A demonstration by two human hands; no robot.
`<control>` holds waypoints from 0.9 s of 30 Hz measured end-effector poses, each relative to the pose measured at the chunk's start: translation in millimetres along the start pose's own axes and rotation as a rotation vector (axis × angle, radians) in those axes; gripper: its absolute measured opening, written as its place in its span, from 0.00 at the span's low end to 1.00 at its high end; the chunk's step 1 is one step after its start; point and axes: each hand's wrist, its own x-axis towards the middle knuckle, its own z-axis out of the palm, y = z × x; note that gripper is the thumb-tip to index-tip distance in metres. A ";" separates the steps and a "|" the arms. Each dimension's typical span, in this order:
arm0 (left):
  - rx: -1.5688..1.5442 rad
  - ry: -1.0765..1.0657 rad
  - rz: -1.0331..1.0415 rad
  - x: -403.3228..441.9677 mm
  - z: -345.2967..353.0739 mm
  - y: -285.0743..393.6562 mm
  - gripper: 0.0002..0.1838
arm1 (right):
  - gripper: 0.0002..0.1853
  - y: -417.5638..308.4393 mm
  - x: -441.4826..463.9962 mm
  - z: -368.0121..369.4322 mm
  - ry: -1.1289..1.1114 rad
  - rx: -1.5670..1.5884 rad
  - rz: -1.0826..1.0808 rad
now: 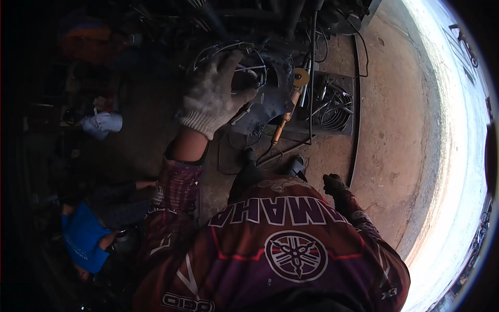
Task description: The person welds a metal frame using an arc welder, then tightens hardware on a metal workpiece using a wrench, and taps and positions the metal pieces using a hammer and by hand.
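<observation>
My left hand (pixel 215 96), in a pale, dirty work glove, reaches over a round metal frame (pixel 264 73) with thin rods. Its thumb and fingers are spread over the near left side of the frame. Under the frame lies a dark metal plate (pixel 267 106). To the right of the plate rests an angle grinder with an orange body (pixel 282 126) and a yellowish disc (pixel 301 77). My right hand (pixel 334 183) hangs low beside my body, dark and curled closed; whatever it may hold is hidden.
A dark tray (pixel 345 86) holds coiled metal rings and rods. Cables run down past it and across the floor near my feet (pixel 297 165). A person in a blue shirt (pixel 86 236) is at the lower left. A white cloth-like bundle (pixel 102 124) lies at the left.
</observation>
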 end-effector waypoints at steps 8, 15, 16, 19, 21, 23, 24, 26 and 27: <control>0.519 -0.857 -0.277 104.0 39.9 -34.3 0.62 | 0.40 -18.8 -13.2 26.4 0.297 0.303 -0.143; 0.566 -0.518 -0.267 86.1 -4.5 -35.6 0.58 | 0.31 49.3 -3.0 72.0 0.231 0.359 0.027; 0.573 -0.512 -0.279 79.4 -19.5 -33.5 0.58 | 0.29 53.0 -14.4 76.2 0.224 0.341 0.050; 0.252 -0.231 -0.349 54.3 -52.1 -46.8 0.52 | 0.30 62.9 -25.2 83.4 0.197 0.335 0.073; -0.580 -0.078 -0.291 38.5 -54.4 -77.2 0.49 | 0.30 64.1 -22.4 82.9 0.191 0.332 0.071; -0.858 -0.063 -0.244 24.0 -37.4 -117.3 0.48 | 0.31 59.0 -17.9 76.7 0.193 0.330 0.055; -1.150 -0.056 -0.173 17.7 -36.1 -130.2 0.47 | 0.32 54.4 -14.1 71.4 0.193 0.328 0.042; -1.473 -0.084 -0.115 -2.8 -27.3 -133.2 0.46 | 0.33 40.7 -5.5 60.1 0.187 0.315 0.020; -1.812 -0.138 -0.031 -12.0 -23.6 -126.9 0.45 | 0.34 34.2 2.2 54.3 0.182 0.300 0.005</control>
